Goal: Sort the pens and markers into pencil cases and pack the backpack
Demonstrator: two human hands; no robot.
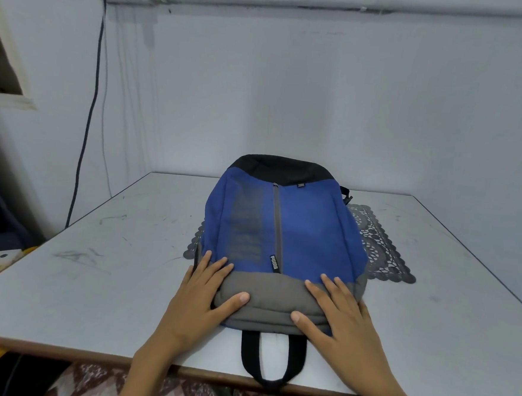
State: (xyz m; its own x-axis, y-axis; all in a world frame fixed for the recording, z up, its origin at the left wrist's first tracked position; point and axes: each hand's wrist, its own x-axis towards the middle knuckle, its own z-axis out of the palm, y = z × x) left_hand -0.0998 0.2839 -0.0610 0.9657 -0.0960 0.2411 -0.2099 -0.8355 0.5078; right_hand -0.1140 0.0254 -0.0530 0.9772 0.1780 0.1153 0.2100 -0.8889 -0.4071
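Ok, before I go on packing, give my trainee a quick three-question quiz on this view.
1. True or false: the left hand and the right hand both lie flat, fingers spread, on the grey end of the blue, grey and black fabric backpack.
2. Multiple choice: what lies under the backpack? A) a dark lace mat B) a yellow towel C) a wooden tray
3. Short answer: how many pens, markers or pencil cases show on the grey table?

Key: 1 true; 2 A; 3 none.
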